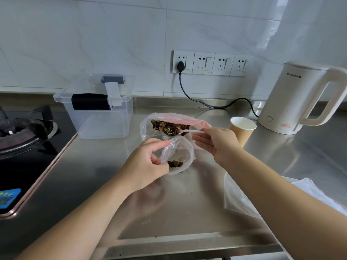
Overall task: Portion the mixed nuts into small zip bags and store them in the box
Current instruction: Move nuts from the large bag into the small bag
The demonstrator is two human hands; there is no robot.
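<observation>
Left hand [148, 162] pinches small bag [177, 156]; right hand [216, 141] holds spoon [180, 130] above.

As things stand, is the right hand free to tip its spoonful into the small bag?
Probably yes. The right hand holds the spoon just above the small bag, whose mouth the left hand holds open; nothing lies between them.

Small clear zip bag [178, 156] held open, a few mixed nuts at its bottom. Behind it, large clear bag of mixed nuts [169, 126] lies open on the counter; white plastic spoon [180, 130] with nuts over its mouth. Clear lidded box [99, 117] at back left, lid closed.
</observation>
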